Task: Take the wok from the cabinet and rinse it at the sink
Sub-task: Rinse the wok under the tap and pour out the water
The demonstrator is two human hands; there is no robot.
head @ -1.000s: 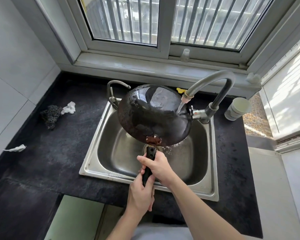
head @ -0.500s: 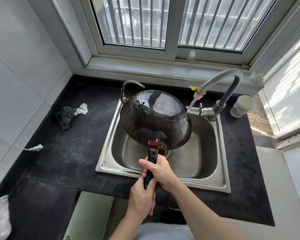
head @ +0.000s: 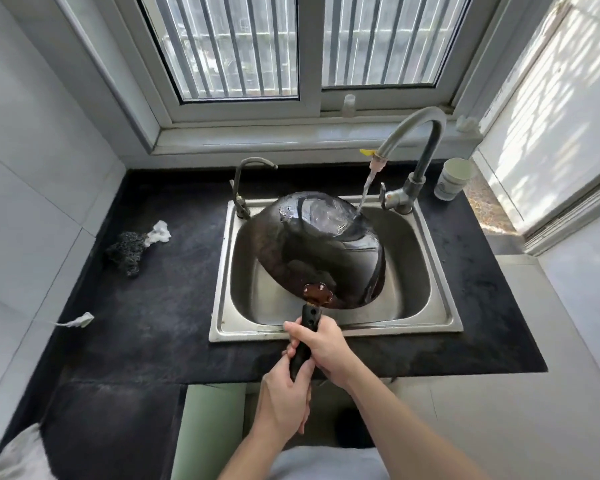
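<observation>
Since the frame half a second ago the wok has dropped away from the spout and now sits lower, partly down in the sink. A stretch of water now shows between the nozzle and the pan.

Right hand: fingers curled fully round the black handle, gripping it just short of the riveted bracket. Left hand: directly behind the right, nearer the body, fingers and thumb wrapped round the handle's end. The two hands touch.

The wok lies straight ahead of the right hand, bottom up and tilted, its rim towards the basin floor. The stream strikes its outer shell at the far right side, and that surface is wet and glossy.

The tall faucet stands beyond and to the right of the hands, with a white cup further right. A dark scouring pad lies on the black countertop, well to the left of the left hand.
</observation>
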